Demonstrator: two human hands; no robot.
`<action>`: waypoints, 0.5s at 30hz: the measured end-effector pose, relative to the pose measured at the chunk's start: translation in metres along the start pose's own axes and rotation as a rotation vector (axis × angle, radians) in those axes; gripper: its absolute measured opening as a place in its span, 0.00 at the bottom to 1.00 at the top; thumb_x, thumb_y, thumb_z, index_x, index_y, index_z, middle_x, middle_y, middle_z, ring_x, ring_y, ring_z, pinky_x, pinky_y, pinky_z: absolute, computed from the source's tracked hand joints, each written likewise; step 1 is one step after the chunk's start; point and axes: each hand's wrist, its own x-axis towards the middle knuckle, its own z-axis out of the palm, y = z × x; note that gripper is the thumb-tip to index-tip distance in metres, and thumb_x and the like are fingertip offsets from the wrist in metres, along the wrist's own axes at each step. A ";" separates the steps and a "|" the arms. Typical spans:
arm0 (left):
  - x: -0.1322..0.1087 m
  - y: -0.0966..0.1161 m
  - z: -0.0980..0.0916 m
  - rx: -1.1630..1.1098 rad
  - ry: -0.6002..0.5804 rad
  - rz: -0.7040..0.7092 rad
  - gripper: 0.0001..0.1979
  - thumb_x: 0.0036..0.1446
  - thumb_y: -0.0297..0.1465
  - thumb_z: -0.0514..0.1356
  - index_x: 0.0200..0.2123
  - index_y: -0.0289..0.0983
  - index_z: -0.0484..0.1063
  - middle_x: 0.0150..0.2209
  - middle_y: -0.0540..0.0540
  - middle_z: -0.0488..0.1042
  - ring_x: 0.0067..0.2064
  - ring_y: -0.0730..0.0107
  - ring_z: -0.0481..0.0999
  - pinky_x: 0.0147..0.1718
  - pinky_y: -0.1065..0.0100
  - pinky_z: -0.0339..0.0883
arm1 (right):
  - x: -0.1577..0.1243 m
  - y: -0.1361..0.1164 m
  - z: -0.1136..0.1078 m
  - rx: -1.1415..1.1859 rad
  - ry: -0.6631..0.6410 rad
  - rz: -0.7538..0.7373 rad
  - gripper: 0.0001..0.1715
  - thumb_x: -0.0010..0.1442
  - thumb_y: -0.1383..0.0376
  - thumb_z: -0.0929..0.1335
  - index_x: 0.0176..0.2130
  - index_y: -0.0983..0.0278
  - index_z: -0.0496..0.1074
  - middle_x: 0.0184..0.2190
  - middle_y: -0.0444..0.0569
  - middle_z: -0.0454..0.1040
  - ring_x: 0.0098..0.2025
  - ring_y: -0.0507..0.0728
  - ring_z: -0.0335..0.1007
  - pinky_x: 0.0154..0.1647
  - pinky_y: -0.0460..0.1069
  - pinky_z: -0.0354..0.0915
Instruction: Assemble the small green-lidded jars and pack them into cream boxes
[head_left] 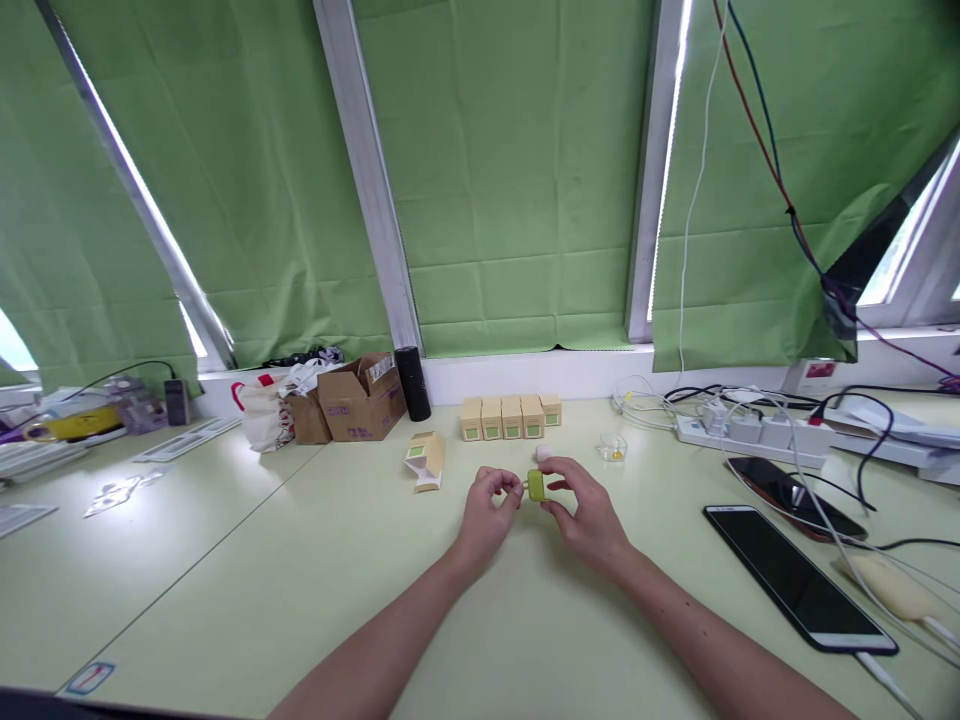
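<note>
In the middle of the table my right hand pinches a small yellow-green block, thumb below and index finger above. The block resembles a charger plug, but its exact kind is too small to tell. My left hand has its fingertips pressed together at the block's left side, on a thin piece there that I cannot make out. Just behind my right fingers lies a small white object. To the left of my hands rests an opened kraft box with its flap out.
Several small kraft boxes stand in a row at the back. A clear small container lies to their right. Phones, cables and a power strip take up the right side. A cardboard carton and a black cylinder stand back left.
</note>
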 end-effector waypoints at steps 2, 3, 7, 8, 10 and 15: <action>0.000 -0.001 0.000 -0.004 0.005 0.005 0.08 0.61 0.36 0.62 0.32 0.39 0.75 0.36 0.46 0.72 0.40 0.62 0.74 0.42 0.61 0.70 | 0.000 0.000 0.000 -0.002 0.001 -0.001 0.26 0.61 0.73 0.66 0.57 0.55 0.69 0.55 0.52 0.74 0.55 0.63 0.74 0.49 0.61 0.80; 0.000 -0.001 0.000 -0.003 0.009 0.007 0.08 0.61 0.36 0.62 0.32 0.39 0.76 0.36 0.46 0.73 0.40 0.62 0.74 0.42 0.60 0.70 | 0.000 0.001 0.000 -0.002 0.002 0.000 0.27 0.61 0.73 0.66 0.57 0.55 0.69 0.54 0.52 0.74 0.55 0.63 0.74 0.49 0.61 0.80; 0.001 -0.002 -0.001 0.005 0.018 -0.001 0.07 0.60 0.35 0.62 0.31 0.39 0.75 0.36 0.46 0.73 0.40 0.62 0.74 0.43 0.59 0.70 | 0.000 0.000 0.000 -0.004 0.005 0.003 0.27 0.61 0.73 0.66 0.57 0.55 0.69 0.55 0.52 0.74 0.55 0.63 0.74 0.49 0.60 0.80; 0.001 -0.002 -0.001 0.007 0.016 -0.007 0.08 0.60 0.35 0.62 0.31 0.39 0.75 0.36 0.46 0.73 0.40 0.62 0.74 0.43 0.59 0.69 | 0.000 0.000 0.000 -0.004 0.006 0.005 0.27 0.61 0.73 0.66 0.57 0.55 0.69 0.55 0.52 0.74 0.55 0.63 0.74 0.49 0.60 0.80; 0.001 -0.001 -0.001 0.006 0.015 -0.016 0.08 0.60 0.36 0.62 0.31 0.39 0.75 0.36 0.46 0.73 0.40 0.62 0.74 0.43 0.59 0.69 | 0.000 -0.001 -0.001 -0.003 0.005 0.012 0.27 0.61 0.74 0.66 0.57 0.54 0.69 0.55 0.51 0.74 0.55 0.62 0.74 0.49 0.61 0.79; 0.001 -0.001 -0.002 -0.006 0.020 -0.024 0.08 0.60 0.36 0.62 0.31 0.39 0.75 0.36 0.46 0.73 0.39 0.63 0.74 0.43 0.60 0.69 | -0.001 -0.001 -0.001 -0.020 -0.003 0.014 0.27 0.61 0.74 0.66 0.57 0.54 0.68 0.56 0.51 0.74 0.56 0.62 0.73 0.49 0.60 0.79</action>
